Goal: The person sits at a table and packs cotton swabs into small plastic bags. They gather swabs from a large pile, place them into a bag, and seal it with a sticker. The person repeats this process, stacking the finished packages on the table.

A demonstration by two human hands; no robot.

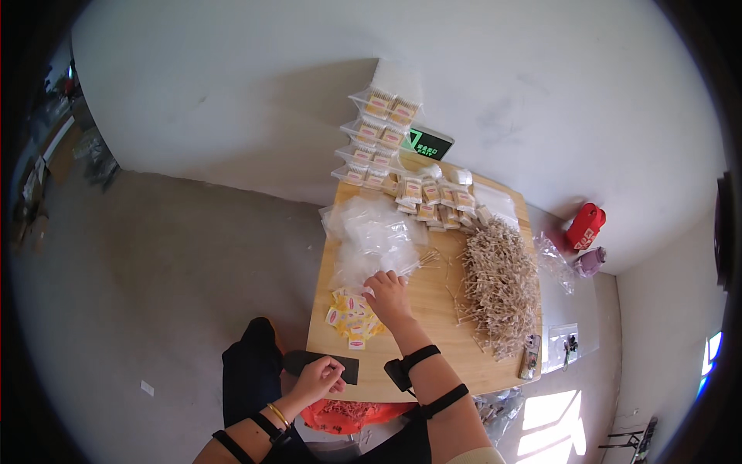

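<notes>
My right hand (389, 299) reaches over the wooden table (417, 367), fingers bent and apart, their tips at the near edge of a loose pile of clear plastic bags (375, 236). Just below it lie scattered small yellow-and-white printed cards (352, 317). My left hand (318, 380) is closed above a flat black pad (344, 370) at the table's near edge; whatever its curled fingers may hold is hidden. A large heap of cotton swabs (501, 286) covers the right side, with a few loose swabs (430, 259) beside the bags.
Packed swab bags stand in a tall stack (371, 139) at the back, with more packets (433, 197) piled beside it. A green sign (429, 143) leans against the wall. Below the front edge sits a red bag (340, 415). A red pouch (586, 226) is beyond the right side.
</notes>
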